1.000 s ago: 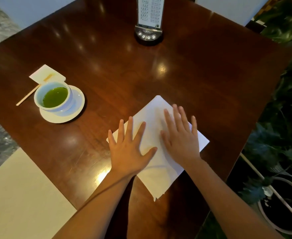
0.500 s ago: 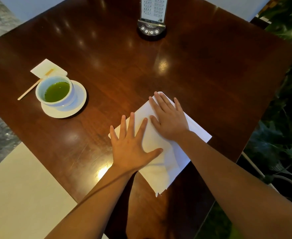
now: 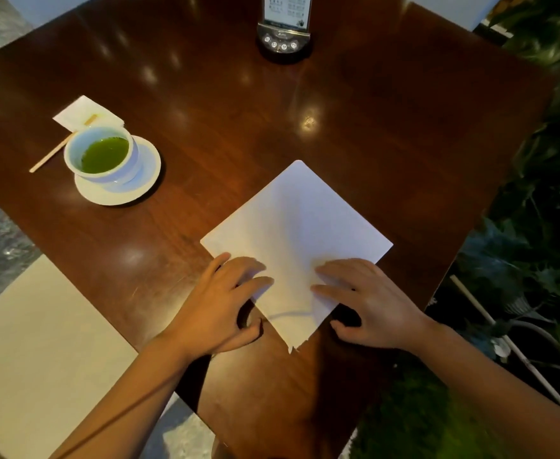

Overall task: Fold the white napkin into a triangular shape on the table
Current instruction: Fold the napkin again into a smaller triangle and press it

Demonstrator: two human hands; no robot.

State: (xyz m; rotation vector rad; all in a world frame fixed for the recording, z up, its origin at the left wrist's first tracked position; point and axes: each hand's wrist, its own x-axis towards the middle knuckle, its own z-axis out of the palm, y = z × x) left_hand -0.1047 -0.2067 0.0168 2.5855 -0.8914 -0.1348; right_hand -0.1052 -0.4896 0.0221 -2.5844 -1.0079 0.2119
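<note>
The white napkin [image 3: 301,226] lies flat as a diamond on the dark wooden table [image 3: 387,127], one corner pointing at me. My left hand [image 3: 219,313] sits on its near-left edge, fingers curled on top and the thumb at the edge beneath. My right hand [image 3: 371,306] mirrors this on the near-right edge. Between the hands the near corner is slightly raised, with a curved shadow line across it.
A white cup of green tea [image 3: 101,154] on a saucer [image 3: 146,180] stands at the left, with a small paper napkin [image 3: 83,112] and a wooden stick [image 3: 46,159] behind it. A menu stand [image 3: 285,31] is at the far edge. Plants [image 3: 536,226] border the right side.
Both hands have slid off the napkin's middle, where they pressed flat, back to its two near edges. The whole upper part of the napkin is now uncovered.
</note>
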